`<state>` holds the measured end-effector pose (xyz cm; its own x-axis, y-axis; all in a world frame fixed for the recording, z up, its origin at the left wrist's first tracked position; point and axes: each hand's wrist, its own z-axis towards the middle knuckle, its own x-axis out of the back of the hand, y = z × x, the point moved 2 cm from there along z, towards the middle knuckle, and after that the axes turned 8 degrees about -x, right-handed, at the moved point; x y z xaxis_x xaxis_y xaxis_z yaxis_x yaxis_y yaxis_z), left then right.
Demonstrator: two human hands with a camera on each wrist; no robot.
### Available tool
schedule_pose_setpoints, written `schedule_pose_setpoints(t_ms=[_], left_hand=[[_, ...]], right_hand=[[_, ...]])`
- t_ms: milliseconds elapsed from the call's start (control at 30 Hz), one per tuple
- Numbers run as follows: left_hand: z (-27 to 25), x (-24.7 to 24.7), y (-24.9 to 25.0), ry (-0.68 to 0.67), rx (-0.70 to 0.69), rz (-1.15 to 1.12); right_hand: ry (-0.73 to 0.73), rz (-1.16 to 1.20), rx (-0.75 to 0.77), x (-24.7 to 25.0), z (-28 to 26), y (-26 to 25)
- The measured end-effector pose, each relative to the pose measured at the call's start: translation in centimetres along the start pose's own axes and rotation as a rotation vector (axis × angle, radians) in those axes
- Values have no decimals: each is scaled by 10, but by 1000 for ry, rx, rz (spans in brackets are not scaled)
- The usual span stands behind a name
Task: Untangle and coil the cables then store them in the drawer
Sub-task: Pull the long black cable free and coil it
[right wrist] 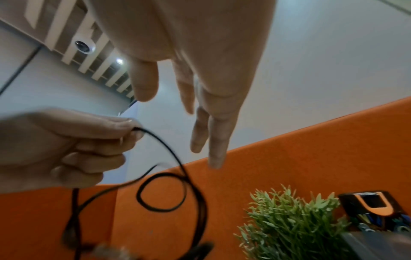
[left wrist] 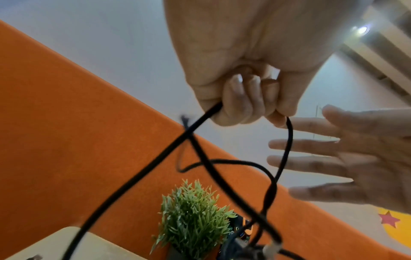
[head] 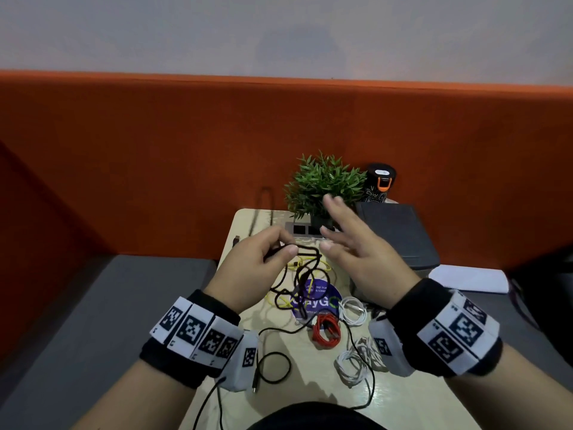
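Observation:
My left hand (head: 269,252) is raised above the small table and grips a black cable (head: 305,268) between curled fingers and thumb; the cable hangs in tangled loops (left wrist: 233,168) down to the tabletop. In the right wrist view the same black cable (right wrist: 173,176) curls below my left hand (right wrist: 73,149). My right hand (head: 350,243) hovers just to the right with fingers (right wrist: 213,133) spread straight and holding nothing. A yellow cable (head: 297,274), a red coiled cable (head: 325,332) and white cables (head: 353,358) lie on the table (head: 279,383). No drawer is in view.
A potted green plant (head: 322,187) and a black bottle with an orange clasp (head: 379,183) stand at the table's back. A dark notebook (head: 397,234) and white paper (head: 471,279) lie at right. An orange partition (head: 155,166) rises behind. A socket panel (head: 302,231) sits near the plant.

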<state>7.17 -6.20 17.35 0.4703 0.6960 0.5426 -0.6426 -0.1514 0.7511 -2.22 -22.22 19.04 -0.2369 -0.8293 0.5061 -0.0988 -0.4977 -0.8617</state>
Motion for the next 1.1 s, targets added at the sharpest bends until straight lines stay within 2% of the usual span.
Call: schedule_pose_setpoints(t_ms=[100,233,400,467,533,600,667,733,800,933,1100], left_hand=[[5,3,9,41,-57,-63],[12,10,10,15,-54,-11],[9,31,-3,54,-8,-34],[6,37,-12,86,72,-182],[4,40,-16,106,149,-441],[3,40,-11,136,158,-590],[5,40,-4,168,146,-667],[9,39,0,179,140,-664],[13,33,3,144,142,-625],[18,12,16,17,113,-660],[22,12,18,-2,80,-597]], right_hand=[[-5,-121,52,-10,2,-1],[126,-69,51,-4,10,-3],[350,303,-53,26,27,7],[416,383,-67,39,31,11],[455,402,-71,46,34,15],[444,343,-84,44,35,18],[352,195,-102,36,34,20],[229,-46,-105,27,30,18],[145,-193,-31,19,23,5],[52,-146,164,-5,16,-23],[125,-83,131,-3,25,-17]])
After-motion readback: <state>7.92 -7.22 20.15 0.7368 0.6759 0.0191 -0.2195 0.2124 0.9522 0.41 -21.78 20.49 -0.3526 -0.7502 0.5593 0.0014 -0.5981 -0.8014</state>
